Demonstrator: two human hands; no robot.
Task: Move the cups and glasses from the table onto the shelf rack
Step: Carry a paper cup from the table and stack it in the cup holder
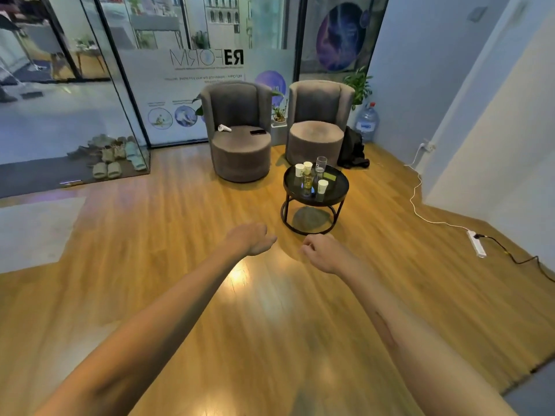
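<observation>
Head view shows your left hand (250, 238) and right hand (321, 253) stretched out above the wooden floor (186, 235), both with fingers loosely curled and holding nothing; the round black worktop (339, 187) stands ahead, well apart from them; on it sit three white paper cups (299, 170), a tall clear glass (320, 165) and a glass of yellow liquid (307, 182); two grey armchairs (240, 130) stand behind.
</observation>
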